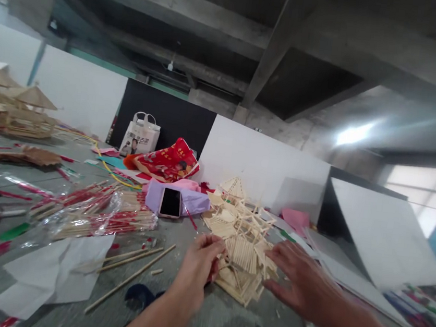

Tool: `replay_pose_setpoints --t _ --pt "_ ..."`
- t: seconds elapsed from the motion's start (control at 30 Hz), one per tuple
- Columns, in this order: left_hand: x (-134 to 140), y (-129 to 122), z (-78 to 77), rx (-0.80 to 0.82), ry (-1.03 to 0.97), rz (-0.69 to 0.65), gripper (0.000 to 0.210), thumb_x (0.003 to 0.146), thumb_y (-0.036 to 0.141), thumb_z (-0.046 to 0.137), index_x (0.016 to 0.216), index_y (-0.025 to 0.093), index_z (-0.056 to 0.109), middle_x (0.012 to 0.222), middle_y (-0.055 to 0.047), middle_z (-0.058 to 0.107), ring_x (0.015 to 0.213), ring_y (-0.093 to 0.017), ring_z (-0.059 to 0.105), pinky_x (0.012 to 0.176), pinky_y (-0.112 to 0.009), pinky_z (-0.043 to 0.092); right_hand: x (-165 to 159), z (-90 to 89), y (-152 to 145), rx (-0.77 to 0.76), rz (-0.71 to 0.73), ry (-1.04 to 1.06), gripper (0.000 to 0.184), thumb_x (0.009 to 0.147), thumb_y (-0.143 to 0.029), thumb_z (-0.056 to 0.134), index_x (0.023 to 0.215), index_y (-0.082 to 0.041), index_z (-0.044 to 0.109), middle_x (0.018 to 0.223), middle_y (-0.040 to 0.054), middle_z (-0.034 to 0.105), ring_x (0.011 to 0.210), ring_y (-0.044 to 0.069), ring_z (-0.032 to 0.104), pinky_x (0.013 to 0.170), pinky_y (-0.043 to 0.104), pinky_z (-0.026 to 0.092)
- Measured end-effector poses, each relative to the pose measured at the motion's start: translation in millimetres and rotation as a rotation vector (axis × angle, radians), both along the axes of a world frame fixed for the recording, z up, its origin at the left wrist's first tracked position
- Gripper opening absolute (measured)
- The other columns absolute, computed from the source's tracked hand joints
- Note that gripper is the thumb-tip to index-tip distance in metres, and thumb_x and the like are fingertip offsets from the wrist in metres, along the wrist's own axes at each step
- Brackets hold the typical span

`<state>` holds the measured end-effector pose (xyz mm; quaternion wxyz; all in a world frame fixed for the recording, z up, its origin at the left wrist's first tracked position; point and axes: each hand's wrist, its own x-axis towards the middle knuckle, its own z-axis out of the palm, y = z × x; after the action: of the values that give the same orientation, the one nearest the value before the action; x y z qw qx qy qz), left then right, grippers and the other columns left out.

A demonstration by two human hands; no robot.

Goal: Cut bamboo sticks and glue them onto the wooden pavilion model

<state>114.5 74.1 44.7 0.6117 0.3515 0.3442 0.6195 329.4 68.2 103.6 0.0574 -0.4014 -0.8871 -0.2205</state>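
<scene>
A small model building (241, 253) made of pale wooden sticks stands on the grey tabletop in front of me. It has a slatted sloping roof panel and a flat base. At its left side my left hand (201, 264) is closed in a pinch; what lies between the fingertips is too small to make out. My right hand (299, 280) is beside the model's right side, thumb and fingers apart, fingertips at or close to the roof edge. Behind the slatted panel rise more stick frames and a pointed stick roof frame (234, 187).
Left lie loose sticks (129, 279), white paper (51, 273), bundled sticks in clear plastic (110, 214) and a dark blue object (138, 297). A phone (170, 202) leans on purple paper. Finished-looking pavilion models (31, 110) stand far left; white boards (385, 235) lean at right.
</scene>
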Motion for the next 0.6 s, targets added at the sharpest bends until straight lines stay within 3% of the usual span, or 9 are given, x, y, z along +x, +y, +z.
replay_pose_setpoints --t 0.23,0.4,0.6 --pt "4 2 -7.4 -0.034 0.014 -0.018 0.020 0.059 0.027 0.060 0.072 0.018 0.048 0.046 0.009 0.041 0.036 -0.003 0.032 0.033 -0.015 0.021 -11 -5.3 -3 -0.001 -0.005 -0.038 0.031 0.081 -0.039 0.056 0.103 -0.017 0.055 0.095 0.0082 0.052 0.089 0.025 0.046 0.082 0.044 0.036" --pt "-2 1 -1.0 0.000 -0.039 0.000 0.020 0.062 0.030 0.061 0.072 0.017 0.049 0.059 0.006 0.051 0.038 -0.001 0.034 0.034 -0.014 0.022 -12 -3.1 0 0.041 0.005 -0.055 0.035 0.081 -0.038 0.056 0.107 -0.015 0.054 0.098 0.0103 0.053 0.092 0.028 0.046 0.083 0.047 0.037" --pt "-20 8 9.4 0.042 0.047 0.175 0.018 0.067 0.032 0.054 0.075 0.016 0.049 0.069 0.000 0.055 0.040 -0.002 0.037 0.036 -0.016 0.025 -33 -11.2 -35 0.046 0.113 0.037 0.037 0.077 -0.037 0.061 0.109 -0.018 0.053 0.104 0.0111 0.055 0.094 0.027 0.051 0.080 0.042 0.045"
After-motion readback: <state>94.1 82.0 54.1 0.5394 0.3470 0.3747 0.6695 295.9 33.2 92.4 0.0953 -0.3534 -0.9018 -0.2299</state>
